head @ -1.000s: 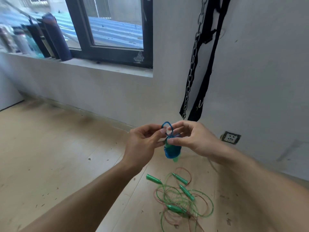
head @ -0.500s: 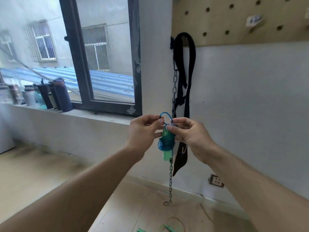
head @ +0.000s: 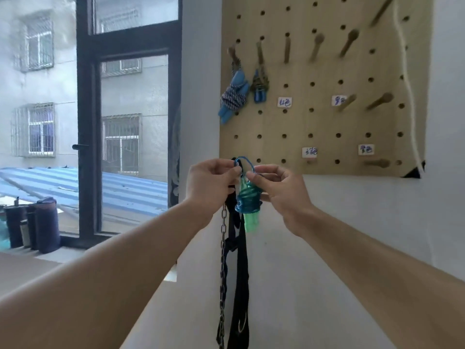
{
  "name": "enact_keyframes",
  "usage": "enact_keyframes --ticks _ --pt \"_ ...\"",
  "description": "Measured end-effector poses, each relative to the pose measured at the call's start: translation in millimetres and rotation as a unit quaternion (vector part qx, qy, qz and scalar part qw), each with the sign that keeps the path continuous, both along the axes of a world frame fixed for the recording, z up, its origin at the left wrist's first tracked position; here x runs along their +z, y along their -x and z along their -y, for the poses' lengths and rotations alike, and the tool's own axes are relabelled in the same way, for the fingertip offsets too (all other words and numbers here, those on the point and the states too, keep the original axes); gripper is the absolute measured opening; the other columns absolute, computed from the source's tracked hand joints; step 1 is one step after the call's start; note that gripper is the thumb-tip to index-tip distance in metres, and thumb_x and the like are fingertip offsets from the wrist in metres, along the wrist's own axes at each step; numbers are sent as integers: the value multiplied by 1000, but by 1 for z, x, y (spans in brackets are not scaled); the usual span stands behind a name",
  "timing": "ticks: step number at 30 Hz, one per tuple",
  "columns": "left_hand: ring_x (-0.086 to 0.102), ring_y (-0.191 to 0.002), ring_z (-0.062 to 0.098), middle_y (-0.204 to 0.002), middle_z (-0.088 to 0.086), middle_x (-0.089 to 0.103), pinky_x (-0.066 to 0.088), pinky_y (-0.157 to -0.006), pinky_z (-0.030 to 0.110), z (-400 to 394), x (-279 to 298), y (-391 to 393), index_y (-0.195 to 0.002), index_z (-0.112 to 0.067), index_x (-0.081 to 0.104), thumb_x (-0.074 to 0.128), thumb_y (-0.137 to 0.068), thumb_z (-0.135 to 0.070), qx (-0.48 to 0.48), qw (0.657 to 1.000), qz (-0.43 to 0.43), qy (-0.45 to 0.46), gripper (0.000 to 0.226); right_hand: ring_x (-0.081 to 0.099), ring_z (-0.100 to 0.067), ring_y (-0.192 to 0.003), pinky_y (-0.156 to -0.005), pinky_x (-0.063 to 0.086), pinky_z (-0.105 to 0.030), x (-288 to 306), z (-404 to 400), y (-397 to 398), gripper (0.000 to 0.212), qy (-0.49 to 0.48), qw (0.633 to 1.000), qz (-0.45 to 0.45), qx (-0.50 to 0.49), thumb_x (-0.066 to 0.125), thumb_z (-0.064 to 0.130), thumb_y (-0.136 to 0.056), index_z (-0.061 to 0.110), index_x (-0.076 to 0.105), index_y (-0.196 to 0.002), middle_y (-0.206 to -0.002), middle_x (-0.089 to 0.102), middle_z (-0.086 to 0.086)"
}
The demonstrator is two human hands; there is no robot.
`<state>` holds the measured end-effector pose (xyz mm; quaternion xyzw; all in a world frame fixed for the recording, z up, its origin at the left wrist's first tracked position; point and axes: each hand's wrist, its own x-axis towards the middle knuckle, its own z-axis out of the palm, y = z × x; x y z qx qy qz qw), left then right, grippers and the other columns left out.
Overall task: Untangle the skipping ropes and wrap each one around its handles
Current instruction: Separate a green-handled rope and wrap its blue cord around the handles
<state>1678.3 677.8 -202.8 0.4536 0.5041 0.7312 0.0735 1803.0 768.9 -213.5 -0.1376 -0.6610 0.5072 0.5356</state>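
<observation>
Head view: left hand (head: pixel 210 183), right hand (head: pixel 278 188) pinch blue loop (head: pixel 243 162) above wrapped rope bundle (head: pixel 247 201).

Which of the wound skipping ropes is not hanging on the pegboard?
The blue rope wound on green handles, pinched between the left hand and right hand. The other two bundles hang from pegs.

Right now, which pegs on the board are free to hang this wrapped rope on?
Top row: the three right pegs are bare; the two left ones carry rope bundles. The middle-row pegs and the bottom right peg are bare too. The pegboard's left edge is crowded.
</observation>
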Motion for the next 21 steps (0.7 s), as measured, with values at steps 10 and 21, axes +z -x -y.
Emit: enact_keyframes --ticks 10,21 --pt "71 -68 12 -83 2 75 60 -61 22 -57 81 7 -97 -13 73 77 -87 -14 -18 999 -33 -34 10 73 -11 -74 -66 61 -26 83 -44 7 27 -56 996 -27 -65 85 18 -80 12 69 -101 -95 74 -6" --pt "75 -75 18 -86 4 75 63 -66 32 -147 167 35 -99 -14 73 73 -90 -13 -48 995 -51 -73 9 70 -2 -70 -66 59 -22 171 -124 46 5 -77 979 -74 -174 79 23 -87 21 76 -91 -84 75 7"
